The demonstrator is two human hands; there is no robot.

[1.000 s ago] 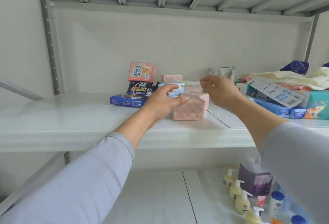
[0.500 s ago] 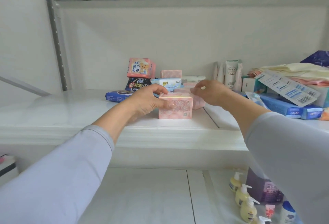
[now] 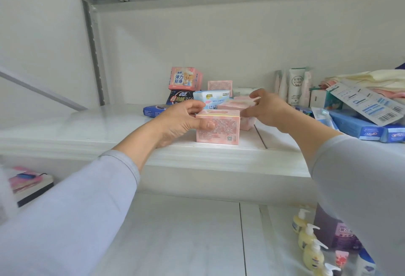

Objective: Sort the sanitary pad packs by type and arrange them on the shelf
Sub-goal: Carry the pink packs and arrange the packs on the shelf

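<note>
A pink sanitary pad pack [image 3: 221,129] stands near the front edge of the white shelf [image 3: 87,142]. My left hand [image 3: 179,121] grips its left end, thumb on the front face and fingers over the top. Just behind it lies a second pink pack [image 3: 235,105]. My right hand [image 3: 270,110] hovers at that pack's right side with fingers spread, holding nothing. Further back are a light blue pack [image 3: 211,98], a pink bear-print pack [image 3: 184,78] on a dark pack [image 3: 178,98], a flat blue pack [image 3: 154,110] and a small pink pack [image 3: 219,84].
On the shelf's right side are tubes [image 3: 295,86], blue packs [image 3: 359,128], a barcoded card [image 3: 368,105] and folded towels [image 3: 372,78]. The lower shelf holds yellow pump bottles [image 3: 308,239] and a purple box [image 3: 335,230]. A metal upright [image 3: 94,56] stands at the left.
My left hand has kept its grip on the front pink pack, now nearer the shelf's front edge. My right hand dropped onto the second pink pack, then spread its fingers.
</note>
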